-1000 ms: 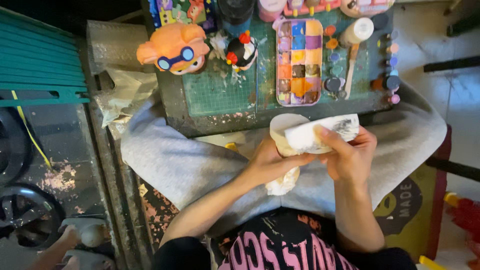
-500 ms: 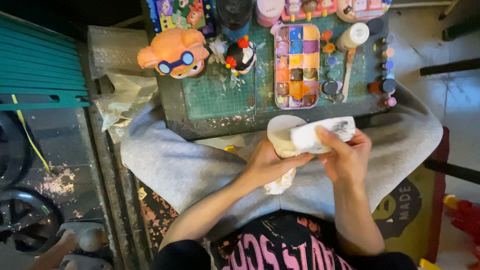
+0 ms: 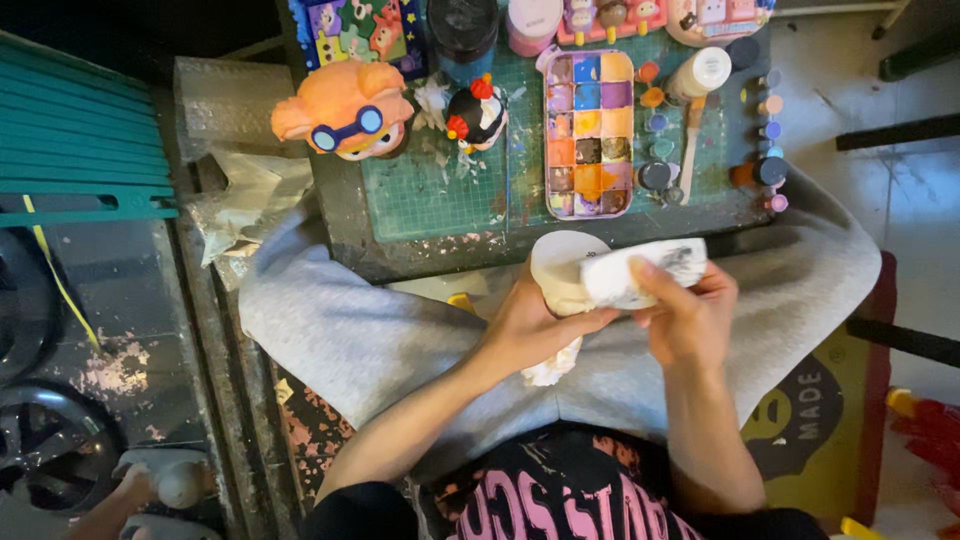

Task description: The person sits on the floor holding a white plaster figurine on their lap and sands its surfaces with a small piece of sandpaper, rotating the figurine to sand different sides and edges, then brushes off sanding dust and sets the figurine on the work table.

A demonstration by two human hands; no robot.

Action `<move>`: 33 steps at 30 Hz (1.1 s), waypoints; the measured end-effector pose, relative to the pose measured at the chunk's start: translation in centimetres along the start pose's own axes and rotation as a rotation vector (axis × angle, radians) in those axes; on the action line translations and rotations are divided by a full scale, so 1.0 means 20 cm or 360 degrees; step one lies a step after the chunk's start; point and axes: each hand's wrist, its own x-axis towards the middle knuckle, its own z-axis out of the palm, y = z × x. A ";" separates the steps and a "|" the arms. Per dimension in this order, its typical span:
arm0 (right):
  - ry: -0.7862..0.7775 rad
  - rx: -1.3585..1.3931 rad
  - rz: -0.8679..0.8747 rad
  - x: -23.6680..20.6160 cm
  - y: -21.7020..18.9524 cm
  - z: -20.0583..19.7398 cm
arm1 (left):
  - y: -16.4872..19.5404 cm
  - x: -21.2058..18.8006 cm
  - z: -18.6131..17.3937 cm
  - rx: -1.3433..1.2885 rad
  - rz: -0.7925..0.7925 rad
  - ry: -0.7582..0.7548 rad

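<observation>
Plaster-white figure gripped over a grey-trousered lap, wiped with a crumpled cloth.

Left hand (image 3: 525, 325) wraps closed around the white figure (image 3: 562, 275), whose long axis runs from the lap up toward the table, its round flat end pointing at the green cutting mat (image 3: 450, 185). Right hand (image 3: 690, 320) pinches a white cloth (image 3: 640, 272) against that end. Farther off lie a paint palette (image 3: 588, 135) and an orange toy head (image 3: 345, 110).

both forearms bare, no sleeves reaching them; left hand (image 3: 528, 325) and right hand (image 3: 690, 322) ungloved, no rings or watch visible. black top (image 3: 560, 495) with large pink block lettering across the chest. loose light-grey sweatpants (image 3: 340, 330), soft fabric, folds at the knees.
</observation>
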 end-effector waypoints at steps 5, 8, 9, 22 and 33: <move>-0.0038 -0.0023 0.0028 0.02 -0.02 -0.01 | 0.02 0.01 0.02 -0.0053 -0.0073 0.0028; -0.0036 0.0009 0.0005 0.02 -0.04 0.00 | 0.02 0.02 0.03 -0.0323 -0.0032 0.0008; -0.0063 -0.0013 0.0001 0.02 -0.05 0.01 | 0.03 0.02 0.03 -0.0222 -0.0043 -0.0053; -0.0027 0.0085 0.0105 0.17 -0.10 -0.13 | 0.11 0.06 0.00 -0.0471 -0.0396 -0.0221; -0.0273 0.0406 0.0256 0.19 -0.27 -0.21 | 0.28 0.12 -0.04 -0.0823 -0.0606 -0.0529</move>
